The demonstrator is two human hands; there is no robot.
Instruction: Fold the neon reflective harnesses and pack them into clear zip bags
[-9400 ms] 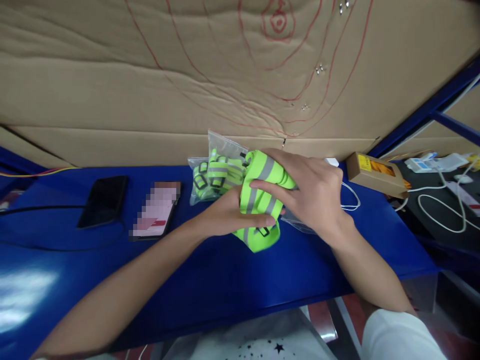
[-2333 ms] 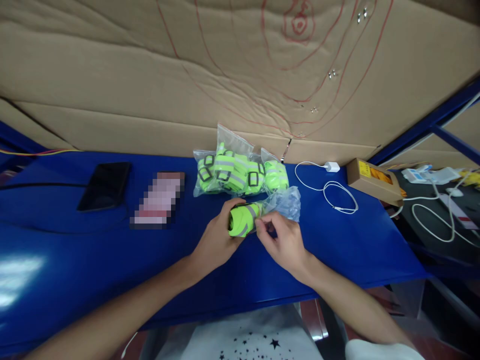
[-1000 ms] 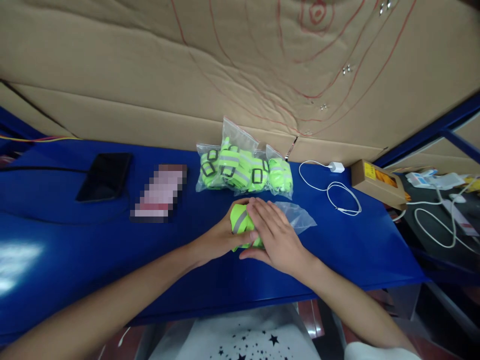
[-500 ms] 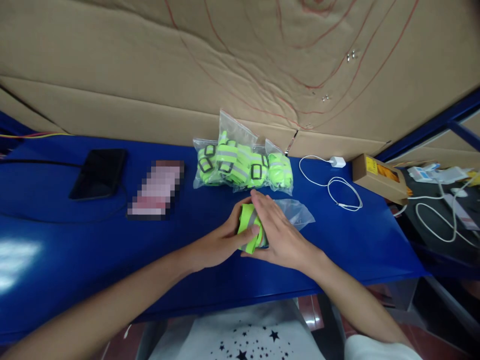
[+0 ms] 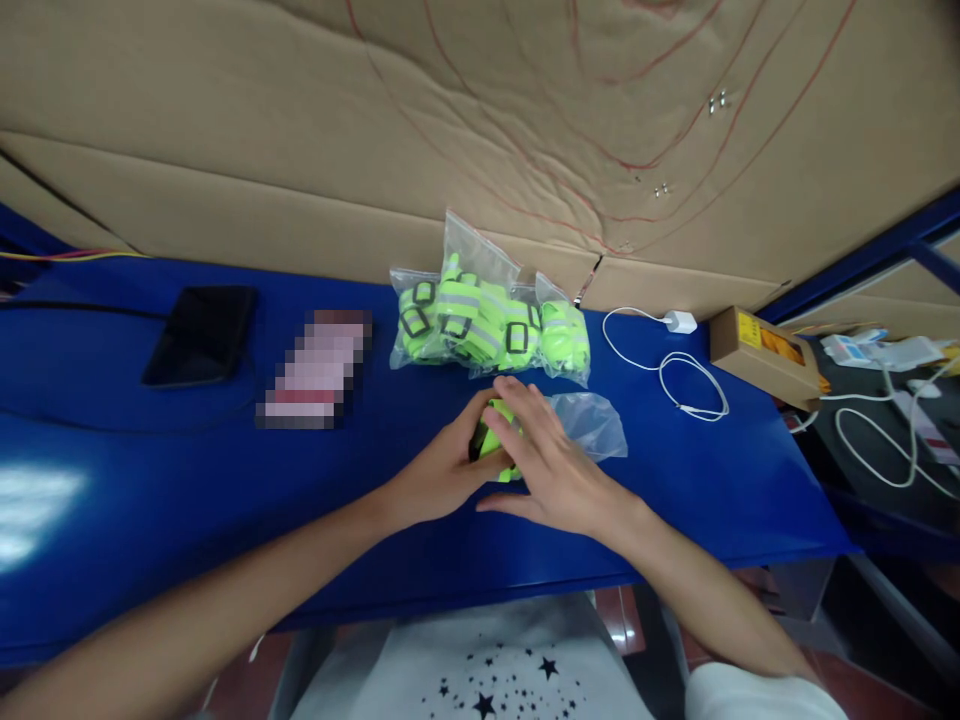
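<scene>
A folded neon yellow-green reflective strap [image 5: 501,427] with a grey stripe is held in my left hand [image 5: 450,452], whose thumb presses on its near side. A dark edge shows at its left; the rest lies hidden under the fingers. Over the strap's top and right side reach the stretched fingers of my right hand [image 5: 556,465], its thumb pointing left, apart from the bundle. Just behind that hand, a clear plastic bag [image 5: 598,428] lies flat on the blue table [image 5: 360,575]. Farther back stand several zip bags [image 5: 474,318] of similar straps, some with black buckles.
To the left lie a dark tablet [image 5: 201,335] with a cable and a blurred-out flat item [image 5: 319,370]. A white charger with its coiled cable [image 5: 694,383] and an open cardboard box [image 5: 765,355] are at the right. A cardboard wall [image 5: 300,120] closes the back.
My right thumb has come away from the strap and my right fingers have spread over its top. The strap is turned and less of it shows. The view has shifted slightly.
</scene>
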